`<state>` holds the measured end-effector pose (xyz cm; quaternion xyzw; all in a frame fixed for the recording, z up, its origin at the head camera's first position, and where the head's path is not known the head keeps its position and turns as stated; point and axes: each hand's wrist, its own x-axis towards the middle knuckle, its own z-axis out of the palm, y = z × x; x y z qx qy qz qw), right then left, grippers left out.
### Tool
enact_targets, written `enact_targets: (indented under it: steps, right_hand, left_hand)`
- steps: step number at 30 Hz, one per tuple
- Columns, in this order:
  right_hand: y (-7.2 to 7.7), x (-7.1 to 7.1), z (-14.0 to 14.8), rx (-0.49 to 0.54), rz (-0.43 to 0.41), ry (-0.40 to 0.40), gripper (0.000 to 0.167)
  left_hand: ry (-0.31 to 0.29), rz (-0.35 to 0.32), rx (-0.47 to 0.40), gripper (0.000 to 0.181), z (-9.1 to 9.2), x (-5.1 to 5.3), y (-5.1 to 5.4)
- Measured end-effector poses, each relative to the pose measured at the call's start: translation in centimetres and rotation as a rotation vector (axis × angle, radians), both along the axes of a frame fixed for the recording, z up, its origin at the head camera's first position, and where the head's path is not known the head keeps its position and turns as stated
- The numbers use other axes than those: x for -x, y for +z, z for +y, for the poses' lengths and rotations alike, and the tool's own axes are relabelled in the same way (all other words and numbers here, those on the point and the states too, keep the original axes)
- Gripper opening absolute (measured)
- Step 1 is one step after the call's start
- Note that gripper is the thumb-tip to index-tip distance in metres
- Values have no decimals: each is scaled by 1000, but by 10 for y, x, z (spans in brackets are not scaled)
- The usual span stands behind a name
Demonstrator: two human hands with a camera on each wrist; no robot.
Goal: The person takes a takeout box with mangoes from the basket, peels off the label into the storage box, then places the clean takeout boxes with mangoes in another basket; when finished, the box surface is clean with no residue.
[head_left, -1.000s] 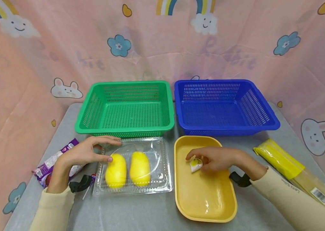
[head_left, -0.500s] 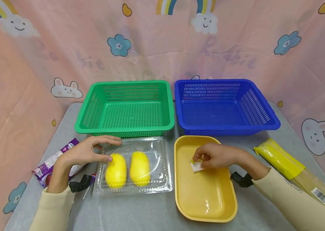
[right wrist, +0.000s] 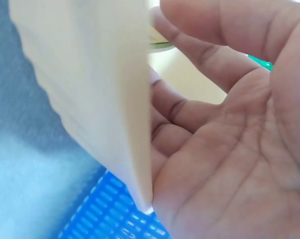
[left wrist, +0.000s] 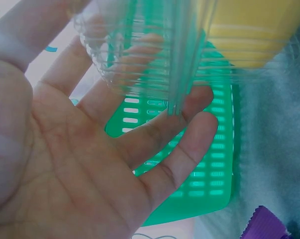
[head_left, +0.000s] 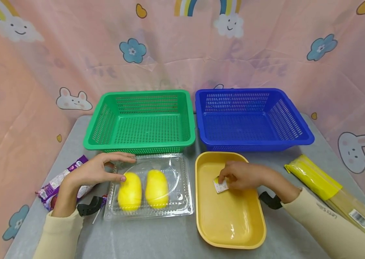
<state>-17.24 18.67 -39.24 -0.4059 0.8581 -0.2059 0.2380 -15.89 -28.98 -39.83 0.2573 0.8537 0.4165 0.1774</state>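
Observation:
A clear plastic clamshell box (head_left: 176,187) with two yellow mangoes (head_left: 157,189) in it lies on the table. My left hand (head_left: 96,169) rests at the box's left side, fingers spread along its back edge and thumb over the lid by the left mango. In the left wrist view, the fingers (left wrist: 154,134) lie loosely bent beside the clear ridged wall. Inside the yellow tray (head_left: 231,230), my right hand (head_left: 244,176) pinches a small white piece with yellow print (head_left: 220,185), its kind unclear. The tray's wall (right wrist: 100,99) hides part of the fingers in the right wrist view.
Behind stand a green basket (head_left: 140,146) and a blue basket (head_left: 253,143). A purple snack bag (head_left: 54,185) lies at left, partly under my left arm, near a small stick (head_left: 96,216). A long yellow-and-clear packet (head_left: 321,183) lies at right.
My right hand has lowered the small white piece in the tray, and it now appears flatter under the fingertips. My left hand and the box have stayed in place.

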Motion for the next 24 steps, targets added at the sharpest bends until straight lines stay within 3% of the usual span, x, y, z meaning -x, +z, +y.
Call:
enact_targets:
  steps: [8,13,20,24]
  right_hand:
    - [0,5,3,152,-85,-38,14]
    - [0,7,1,130,-99,-20,9]
    - [-1,6,0,62,-96,-16,26]
    - [2,8,0,80,-116,-5,26]
  left_hand:
    - [0,-6,-1,48,0,0,-1]
    - [1,-5,-1,47,0,-1,0]
    - [3,-7,5,48,0,-1,1]
    - [-3,-4,0,49,1,0,1]
